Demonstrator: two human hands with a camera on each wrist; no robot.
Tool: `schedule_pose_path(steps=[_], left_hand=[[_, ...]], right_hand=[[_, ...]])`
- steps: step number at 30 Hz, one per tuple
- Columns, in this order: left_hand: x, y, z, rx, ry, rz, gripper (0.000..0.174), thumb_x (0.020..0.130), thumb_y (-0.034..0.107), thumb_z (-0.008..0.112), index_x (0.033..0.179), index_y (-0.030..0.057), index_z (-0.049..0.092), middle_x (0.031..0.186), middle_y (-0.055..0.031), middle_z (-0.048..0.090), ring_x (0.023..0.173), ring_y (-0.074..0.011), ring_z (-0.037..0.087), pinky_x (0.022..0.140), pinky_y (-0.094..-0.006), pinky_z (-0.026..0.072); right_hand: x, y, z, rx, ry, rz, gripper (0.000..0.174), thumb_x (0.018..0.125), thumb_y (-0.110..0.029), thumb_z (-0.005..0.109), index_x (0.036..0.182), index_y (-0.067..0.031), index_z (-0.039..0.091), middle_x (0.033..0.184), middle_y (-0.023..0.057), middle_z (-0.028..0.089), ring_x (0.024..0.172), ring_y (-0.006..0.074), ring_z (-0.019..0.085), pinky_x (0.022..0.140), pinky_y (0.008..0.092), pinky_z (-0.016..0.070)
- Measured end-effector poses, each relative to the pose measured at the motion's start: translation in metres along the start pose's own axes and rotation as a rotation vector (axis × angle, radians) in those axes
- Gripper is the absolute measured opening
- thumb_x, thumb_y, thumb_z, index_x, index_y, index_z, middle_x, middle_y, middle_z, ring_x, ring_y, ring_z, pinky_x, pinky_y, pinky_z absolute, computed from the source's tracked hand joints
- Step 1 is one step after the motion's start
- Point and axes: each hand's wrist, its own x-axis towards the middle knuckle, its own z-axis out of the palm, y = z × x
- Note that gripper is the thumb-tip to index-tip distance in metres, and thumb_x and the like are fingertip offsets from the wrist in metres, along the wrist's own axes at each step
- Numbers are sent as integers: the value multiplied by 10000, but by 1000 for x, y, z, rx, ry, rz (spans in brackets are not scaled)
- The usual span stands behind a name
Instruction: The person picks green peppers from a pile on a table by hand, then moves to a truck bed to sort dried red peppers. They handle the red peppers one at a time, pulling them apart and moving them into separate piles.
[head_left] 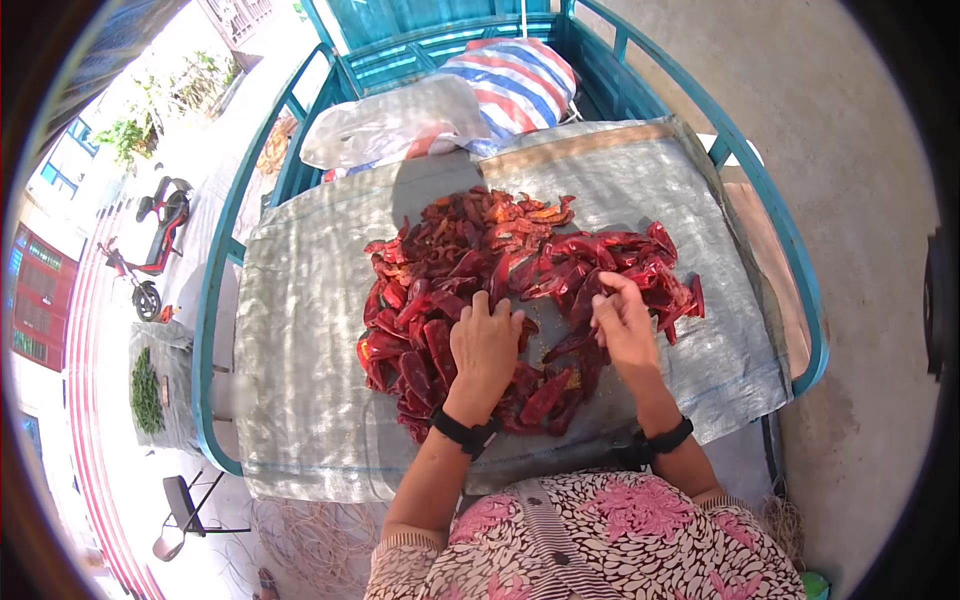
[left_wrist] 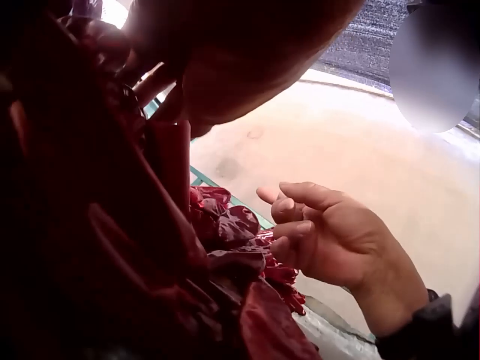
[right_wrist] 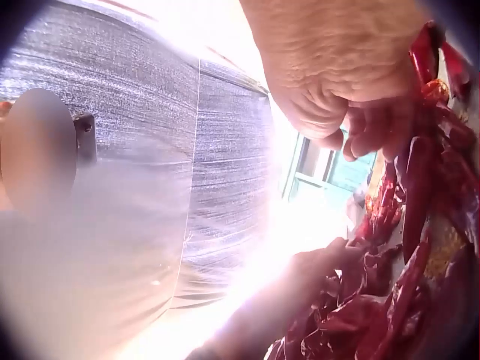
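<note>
Dried red peppers (head_left: 430, 350) lie in a broad heap on a grey sheet (head_left: 300, 330). My left hand (head_left: 485, 350) reaches palm down into the middle of the heap, its fingertips against the peppers; one long pepper (head_left: 500, 278) stands out just beyond them. In the left wrist view this hand (left_wrist: 247, 67) is dark and close to a pepper (left_wrist: 174, 161), and whether it grips one is unclear. My right hand (head_left: 625, 330) hovers over the right part of the heap, fingers loosely bent. The left wrist view shows that hand (left_wrist: 337, 236) with nothing in it.
A teal metal rail (head_left: 810, 300) runs round the cart bed. Behind the heap lie a pale sack (head_left: 400, 120) and a striped bag (head_left: 520, 85). To the left are a scooter (head_left: 160, 235), green produce on a cover (head_left: 146, 390) and a folding chair (head_left: 183, 505).
</note>
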Motion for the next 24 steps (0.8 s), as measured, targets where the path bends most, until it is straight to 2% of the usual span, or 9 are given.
schedule_pose_path(steps=[2,5,9,12,13,16,19,22,24], left_hand=[[3,-15,15,50,161,96,259,980,230,606,1097,21,704,1021,-179,650,916,-341,620,799,-430,508],[-2,-14,0,-130,305,-10,299,1045,246,527,1156,34,706,1100,-154,668,936,-283,655,794,-370,528],[-24,11,-18,-976,75,-221,342,1083,238,474,1229,11,682,1127,-66,692,977,-149,654,807,-285,503],[-41,11,-23,-891,-119,-177,317,1074,213,491,1225,8,679,1096,-60,698,942,-136,643,814,-284,503],[-43,13,-24,-891,-89,-266,264,1049,180,537,1184,10,687,1047,-61,695,862,-133,612,789,-277,489],[-41,3,-12,-638,190,-27,206,1018,139,582,1142,21,698,938,-67,672,809,-154,588,738,-289,473],[-43,9,-16,-633,8,-173,151,954,102,639,1074,38,704,891,-96,640,848,-226,594,757,-346,478],[-39,4,-12,-184,151,-29,216,871,115,711,1072,54,659,954,-115,623,949,-297,588,823,-407,479],[-39,2,-9,-138,131,-87,301,822,130,742,1089,64,617,1012,-125,610,974,-322,577,849,-432,471]], right_hand=[[-4,6,4,-24,-135,-5,374,1001,-131,615,1346,-36,504,809,-2,587,662,51,524,561,226,445],[-8,14,12,-91,-312,-33,408,1000,-162,631,1366,-40,497,845,8,616,716,66,576,610,238,479],[-18,-17,36,-13,-332,-1,401,1003,-172,629,1365,-47,508,866,31,617,735,98,606,649,276,508],[-16,-13,38,-34,-284,-33,390,992,-169,638,1347,-56,523,902,40,648,728,107,610,664,284,515],[-13,-4,36,-42,-285,-76,379,989,-161,639,1337,-59,530,907,41,652,724,105,608,661,283,514],[-8,15,30,-87,-300,-106,357,981,-162,639,1312,-63,549,922,52,664,731,119,618,672,294,516],[-11,9,25,-234,-359,-33,385,969,-237,640,1302,-63,556,946,87,679,796,188,658,725,333,528],[-15,1,32,-463,-397,-95,464,945,-343,648,1309,-70,557,993,134,694,911,273,684,795,382,532],[-20,2,45,-572,-329,-54,510,925,-398,650,1311,-77,561,1027,163,698,999,318,679,841,413,527]])
